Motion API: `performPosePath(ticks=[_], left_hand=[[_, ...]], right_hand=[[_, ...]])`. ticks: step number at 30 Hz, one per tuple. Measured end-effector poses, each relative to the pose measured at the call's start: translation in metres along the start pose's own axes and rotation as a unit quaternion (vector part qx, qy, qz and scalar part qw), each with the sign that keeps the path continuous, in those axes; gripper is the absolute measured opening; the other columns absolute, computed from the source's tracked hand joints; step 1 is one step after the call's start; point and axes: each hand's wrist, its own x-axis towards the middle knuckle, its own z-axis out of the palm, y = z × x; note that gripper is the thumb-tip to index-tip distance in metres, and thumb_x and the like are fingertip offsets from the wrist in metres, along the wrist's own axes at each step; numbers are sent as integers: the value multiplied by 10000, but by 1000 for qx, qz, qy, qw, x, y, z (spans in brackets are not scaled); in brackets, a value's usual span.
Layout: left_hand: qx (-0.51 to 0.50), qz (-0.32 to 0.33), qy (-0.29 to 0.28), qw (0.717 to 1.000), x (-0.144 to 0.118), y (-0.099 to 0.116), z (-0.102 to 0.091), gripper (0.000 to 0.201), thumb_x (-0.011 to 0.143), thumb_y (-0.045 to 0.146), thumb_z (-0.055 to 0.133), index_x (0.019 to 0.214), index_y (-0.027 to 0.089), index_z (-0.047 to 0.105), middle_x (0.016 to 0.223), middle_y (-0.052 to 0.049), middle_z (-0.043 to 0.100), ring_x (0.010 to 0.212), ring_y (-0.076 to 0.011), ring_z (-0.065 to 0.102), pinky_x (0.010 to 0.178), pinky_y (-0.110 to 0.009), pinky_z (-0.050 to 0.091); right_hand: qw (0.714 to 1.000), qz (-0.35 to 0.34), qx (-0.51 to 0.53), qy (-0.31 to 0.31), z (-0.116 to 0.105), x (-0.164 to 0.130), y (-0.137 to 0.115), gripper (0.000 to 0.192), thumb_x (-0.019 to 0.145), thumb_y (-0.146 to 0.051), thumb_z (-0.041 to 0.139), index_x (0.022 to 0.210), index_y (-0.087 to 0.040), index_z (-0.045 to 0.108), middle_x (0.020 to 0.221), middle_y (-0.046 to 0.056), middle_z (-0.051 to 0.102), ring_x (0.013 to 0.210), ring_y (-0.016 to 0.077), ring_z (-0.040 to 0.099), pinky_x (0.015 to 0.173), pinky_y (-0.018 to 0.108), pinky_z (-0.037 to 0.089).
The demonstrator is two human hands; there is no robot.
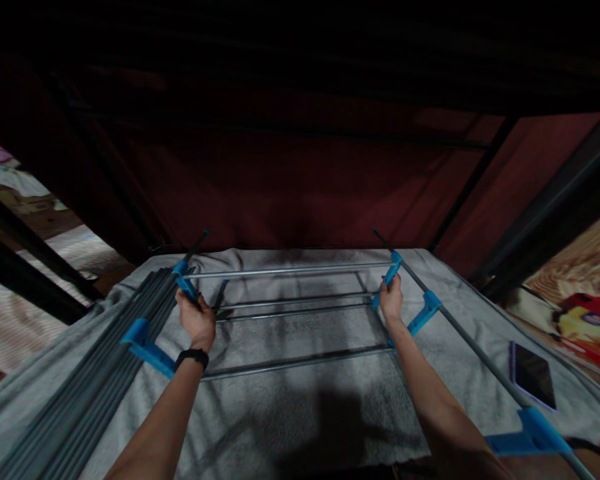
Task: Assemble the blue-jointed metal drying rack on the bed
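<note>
A rack frame of grey metal rods [290, 271] and blue plastic connectors lies on a grey blanket [300, 407]. My left hand [196, 319] grips the blue connector [185, 283] on the frame's left side. My right hand [391, 298] grips the blue connector [391, 275] on the right side rod [460, 337]. Several cross rods run between the two sides. A black band sits on my left wrist.
A bundle of dark grey rods [95, 380] lies along the blanket's left edge. A dark phone [533, 375] rests on the blanket at the right. A red and yellow package [587, 327] lies beyond it. A dark red cloth wall [300, 193] rises behind.
</note>
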Motion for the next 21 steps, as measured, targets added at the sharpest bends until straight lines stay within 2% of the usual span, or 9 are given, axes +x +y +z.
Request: performPosePath(ticks=[3, 6, 9, 11, 15, 17, 21], left_hand=[[34, 16, 11, 999, 1, -2, -1, 618, 842, 174, 539, 1439, 163, 378, 1327, -159, 576, 1234, -315, 567, 1092, -495, 417], [25, 13, 12, 1000, -1, -7, -1, 617, 830, 154, 526, 1431, 166, 386, 1291, -150, 607, 1202, -292, 593, 1068, -462, 444], [23, -3, 7, 1000, -4, -17, 0, 506, 844, 159, 504, 1347, 192, 462, 1237, -130, 634, 1178, -273, 603, 1056, -438, 448], [32, -34, -3, 999, -7, -26, 0, 386, 850, 188, 520, 1234, 217, 527, 1122, -103, 664, 1108, -260, 626, 1011, -419, 469], [75, -96, -33, 992, -10, -41, 0, 87, 857, 277, 536, 922, 226, 562, 806, -55, 632, 895, -260, 645, 836, -403, 504], [88, -90, -39, 991, -11, -45, 0, 74, 867, 294, 509, 847, 229, 538, 734, -47, 601, 841, -260, 635, 787, -391, 492], [85, -58, -32, 994, -13, -48, -2, 110, 867, 323, 499, 837, 226, 542, 711, -55, 605, 791, -254, 627, 727, -355, 469]], right_hand=[[999, 27, -2, -41, 2, -8, 10, 523, 797, -263, 424, 1311, -180, 477, 1170, 111, 650, 1041, 234, 601, 952, 357, 450], [996, 43, -13, -79, 2, -24, 25, 503, 758, -240, 458, 1251, -178, 531, 1084, 93, 676, 1016, 235, 607, 939, 357, 464], [991, 64, -30, -115, 2, -38, 41, 460, 720, -209, 500, 1171, -201, 588, 986, 63, 694, 956, 223, 631, 902, 337, 483], [988, 74, -41, -128, 3, -44, 48, 457, 721, -199, 503, 1169, -205, 595, 983, 53, 698, 948, 212, 642, 890, 319, 490], [986, 80, -63, -129, 8, -44, 53, 507, 773, -221, 478, 1275, -202, 542, 1056, 59, 695, 962, 205, 649, 880, 304, 493], [986, 81, -79, -122, 11, -44, 52, 511, 788, -228, 478, 1296, -208, 533, 1061, 63, 691, 955, 211, 646, 874, 307, 485], [983, 90, -118, -104, 18, -49, 51, 532, 815, -226, 456, 1341, -167, 506, 970, 80, 673, 889, 225, 626, 853, 334, 466]])
